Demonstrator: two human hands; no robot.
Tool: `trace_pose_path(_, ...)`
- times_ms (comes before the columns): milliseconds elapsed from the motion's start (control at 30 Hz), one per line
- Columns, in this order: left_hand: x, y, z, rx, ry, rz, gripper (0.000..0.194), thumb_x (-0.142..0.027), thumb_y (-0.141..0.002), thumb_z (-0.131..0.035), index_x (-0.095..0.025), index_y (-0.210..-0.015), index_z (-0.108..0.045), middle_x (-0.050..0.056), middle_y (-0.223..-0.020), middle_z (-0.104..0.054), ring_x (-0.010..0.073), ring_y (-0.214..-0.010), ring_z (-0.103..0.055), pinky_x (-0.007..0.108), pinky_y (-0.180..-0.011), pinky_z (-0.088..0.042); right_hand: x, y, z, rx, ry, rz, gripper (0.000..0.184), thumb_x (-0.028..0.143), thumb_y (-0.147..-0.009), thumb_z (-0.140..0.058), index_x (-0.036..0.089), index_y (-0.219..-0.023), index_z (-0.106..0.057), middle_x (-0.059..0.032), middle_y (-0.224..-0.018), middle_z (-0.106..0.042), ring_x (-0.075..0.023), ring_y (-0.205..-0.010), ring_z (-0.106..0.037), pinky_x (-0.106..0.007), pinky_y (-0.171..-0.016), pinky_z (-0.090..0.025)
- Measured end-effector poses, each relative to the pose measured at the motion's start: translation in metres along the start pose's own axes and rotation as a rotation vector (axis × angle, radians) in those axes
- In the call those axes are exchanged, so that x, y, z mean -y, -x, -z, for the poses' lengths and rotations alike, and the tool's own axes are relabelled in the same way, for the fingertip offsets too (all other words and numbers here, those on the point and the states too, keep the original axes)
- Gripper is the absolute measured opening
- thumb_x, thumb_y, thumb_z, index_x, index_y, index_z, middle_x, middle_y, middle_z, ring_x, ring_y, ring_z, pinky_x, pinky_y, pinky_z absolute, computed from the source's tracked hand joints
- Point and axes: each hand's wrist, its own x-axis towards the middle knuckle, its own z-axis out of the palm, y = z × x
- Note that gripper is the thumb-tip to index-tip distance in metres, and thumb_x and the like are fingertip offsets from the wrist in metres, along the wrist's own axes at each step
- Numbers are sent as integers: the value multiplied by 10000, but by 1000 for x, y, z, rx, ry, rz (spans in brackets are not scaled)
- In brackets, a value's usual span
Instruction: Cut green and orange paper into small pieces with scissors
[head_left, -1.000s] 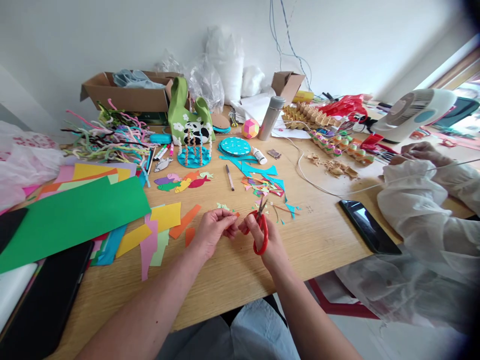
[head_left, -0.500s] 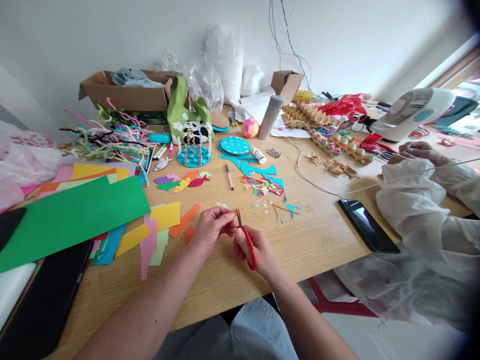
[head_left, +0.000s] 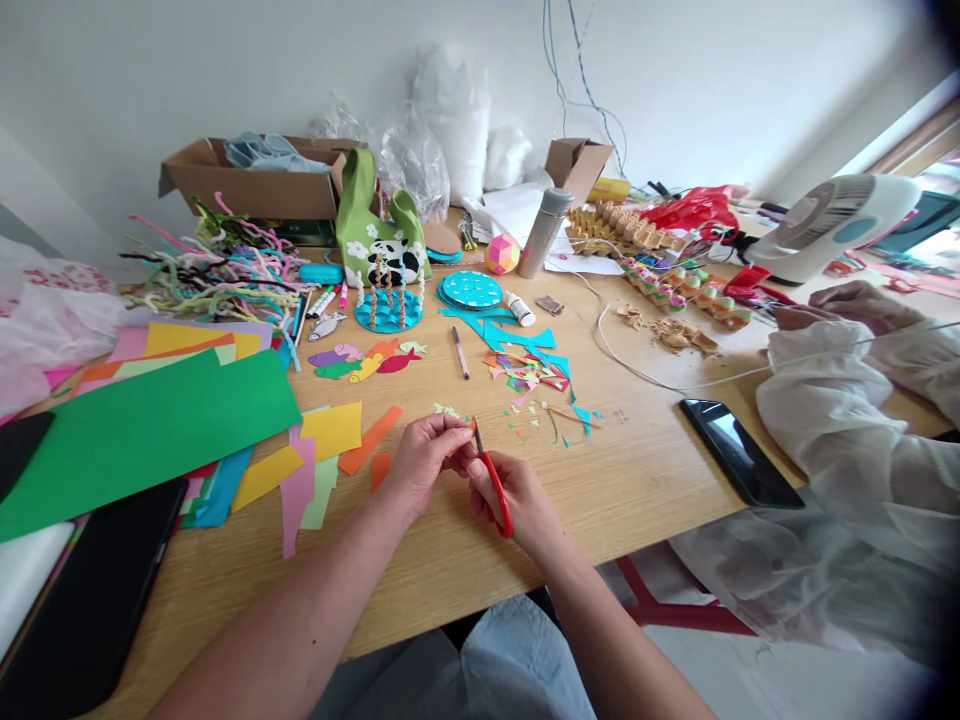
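Note:
Between the thumb and fingers of my left hand (head_left: pixel 429 452) is a small piece of orange paper, mostly hidden by the fingertips. My right hand (head_left: pixel 517 492) is closed around the red handles of a pair of scissors (head_left: pixel 496 490). The blades point away from me and lie against the orange paper, close to my left fingertips. Beyond my hands, several cut paper fish (head_left: pixel 367 366) in different colours lie overlapping. A pen (head_left: pixel 460 353) rests to their right, beside a heap of colourful paper scraps (head_left: pixel 529 372).
Coloured paper sheets (head_left: pixel 172 430) cover the left side. A blue round piece with twisted posts (head_left: pixel 388 310) stands at the back, near a grey bottle (head_left: pixel 545 235) and a glue bottle (head_left: pixel 520 309). On the right lie a phone (head_left: pixel 739 452) and a co-worker's sleeve (head_left: pixel 832 400).
The scissors have swung from pointing up, apart from the paper, to lying against the orange piece. My right hand has moved slightly left and turned. My left hand stays almost in place.

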Motion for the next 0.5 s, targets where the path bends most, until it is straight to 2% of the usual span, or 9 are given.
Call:
trace_pose_path(267, 0, 1, -1, -15, -16, -16, 171, -285, -627, -723, -150, -652, -621, 7, -564, -622, 99, -492, -552, 209, -490, -431, -1, 0, 0, 5, 10, 2, 545, 675, -828, -469, 169, -628, -505, -2, -517, -527, -98, -442, -432, -221, -429, -305)
trace_pose_path(500, 4, 0, -3, -84, 0, -50, 122, -249, -625, -718, -160, -649, -638, -12, -572, -624, 98, -520, -568, 208, -520, -455, 0, 0, -1, 23, -24, 29, 523, 639, -862, -453, 161, -661, -517, 1, -547, -535, -95, -469, -455, -210, -452, -338)
